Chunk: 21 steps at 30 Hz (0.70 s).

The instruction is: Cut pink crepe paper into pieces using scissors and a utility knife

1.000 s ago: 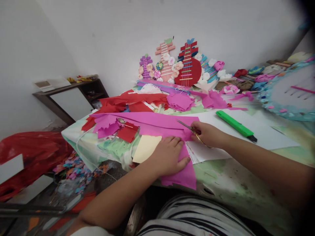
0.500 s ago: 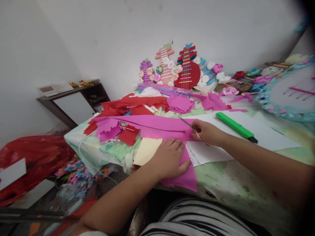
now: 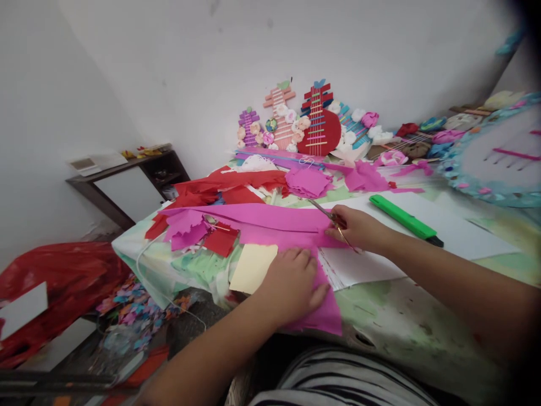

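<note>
A long pink crepe paper sheet (image 3: 262, 217) lies across the table, with one part hanging toward the front edge. My left hand (image 3: 293, 285) rests on that near part, palm down and fingers extended. My right hand (image 3: 355, 228) grips a pair of scissors (image 3: 323, 208), its blades pointing up and left over the pink paper's right end. Those fingers wrap the scissor handles, and one gold-coloured handle loop shows below them. A cream paper piece (image 3: 253, 265) sits left of my left hand. White paper (image 3: 359, 265) lies under and beside my right hand.
A green box cutter-like case (image 3: 401, 217) lies on the white sheets at right. Red crepe paper (image 3: 228, 183) and pink scraps are heaped behind. Decorated paper instruments (image 3: 319, 127) lean on the wall. A red plastic bag (image 3: 54, 276) and a cabinet (image 3: 127, 186) stand left.
The whole view has shifted slightly. My left hand still presses on the pink paper, and the scissors stay in my right hand in almost the same place.
</note>
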Motion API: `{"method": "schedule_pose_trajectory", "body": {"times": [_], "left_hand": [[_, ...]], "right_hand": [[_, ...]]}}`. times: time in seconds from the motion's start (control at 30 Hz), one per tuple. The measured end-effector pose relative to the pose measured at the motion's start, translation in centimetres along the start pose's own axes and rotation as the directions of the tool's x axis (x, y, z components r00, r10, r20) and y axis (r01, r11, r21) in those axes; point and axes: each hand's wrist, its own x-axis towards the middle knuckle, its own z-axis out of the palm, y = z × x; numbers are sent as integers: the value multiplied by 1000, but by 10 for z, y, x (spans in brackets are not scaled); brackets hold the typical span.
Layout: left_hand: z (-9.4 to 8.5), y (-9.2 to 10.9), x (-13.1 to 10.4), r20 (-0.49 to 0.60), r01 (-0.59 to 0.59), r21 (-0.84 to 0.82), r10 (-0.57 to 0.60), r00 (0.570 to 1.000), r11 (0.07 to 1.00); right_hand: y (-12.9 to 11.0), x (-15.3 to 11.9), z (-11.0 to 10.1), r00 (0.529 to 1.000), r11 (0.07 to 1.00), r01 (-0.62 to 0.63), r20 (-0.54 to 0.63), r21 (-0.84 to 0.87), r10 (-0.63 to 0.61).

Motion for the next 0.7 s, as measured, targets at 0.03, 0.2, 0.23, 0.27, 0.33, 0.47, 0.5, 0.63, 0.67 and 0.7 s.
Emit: {"method": "schedule_pose_trajectory", "body": {"times": [0.03, 0.2, 0.23, 0.27, 0.33, 0.47, 0.5, 0.63, 0.67, 0.7], "left_hand": [[-1, 4, -4, -12, -13, 5, 13, 1000, 1000], [-1, 18, -30, -36, -118, 35, 119, 992, 992], [1, 18, -34, -39, -124, 65, 127, 991, 990], [3, 18, -38, -48, -122, 99, 127, 991, 988], [9, 16, -45, -90, -95, 156, 110, 990, 983], [19, 12, -51, -216, -115, 155, 147, 965, 981], [20, 12, -52, -253, -136, 141, 168, 953, 981], [7, 9, -49, -354, -146, 24, 145, 924, 989], [0, 8, -47, -349, -130, -15, 117, 930, 991], [-7, 6, -44, -328, -113, -52, 90, 940, 992]], "right_hand": [[-4, -1, -3, 1000, 1000, 10, -4, -2, -10], [-19, -5, -3, 993, 994, 72, 101, -82, -64], [-20, -5, 0, 990, 991, 73, 128, -112, -58], [-20, -5, 4, 988, 988, 70, 146, -138, -49], [-20, -4, 9, 986, 983, 62, 166, -170, -34], [-21, -1, 12, 982, 975, 98, 175, -200, -63], [-22, 0, 11, 981, 973, 111, 177, -204, -75], [-18, 6, 11, 978, 970, 153, 171, -188, -121], [-15, 8, 12, 978, 976, 151, 168, -160, -124], [-12, 10, 13, 980, 984, 141, 159, -110, -122]]}}
